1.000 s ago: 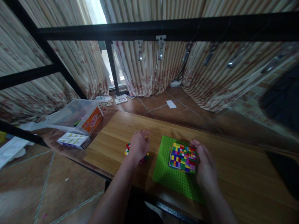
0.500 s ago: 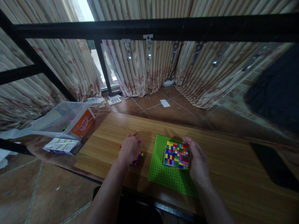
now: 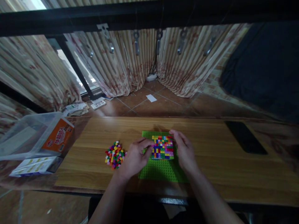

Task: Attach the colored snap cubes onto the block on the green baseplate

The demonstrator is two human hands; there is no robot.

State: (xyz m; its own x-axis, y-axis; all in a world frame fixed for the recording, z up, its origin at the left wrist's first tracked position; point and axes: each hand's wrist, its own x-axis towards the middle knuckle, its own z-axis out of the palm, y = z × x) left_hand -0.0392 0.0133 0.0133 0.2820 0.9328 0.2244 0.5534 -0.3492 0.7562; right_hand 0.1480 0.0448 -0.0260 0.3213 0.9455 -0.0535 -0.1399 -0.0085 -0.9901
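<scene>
A block of small multicoloured building bricks (image 3: 163, 147) sits over a green studded baseplate (image 3: 161, 171) on the wooden table. My left hand (image 3: 135, 155) reaches over the plate's left side, thumb and forefinger pinched on a tiny pink brick (image 3: 153, 145) at the block's left edge. Along the block's right side, my right hand (image 3: 185, 152) curls its fingers around the far right corner, gripping it; its thumb is hard to see. To the left of my left hand lies a pile of loose bricks (image 3: 115, 155), partly hidden by that hand.
A clear plastic bin (image 3: 30, 124) with an orange label stands at the left, and a white box (image 3: 35, 165) lies in front of it. A dark flat phone-like slab (image 3: 245, 137) rests at the table's right. Behind the table hang curtains (image 3: 130, 68) and a black rail (image 3: 130, 15).
My left hand has moved right from the loose pile to the block's left edge, carrying the pink brick. The pile is now uncovered. The view has turned to the right.
</scene>
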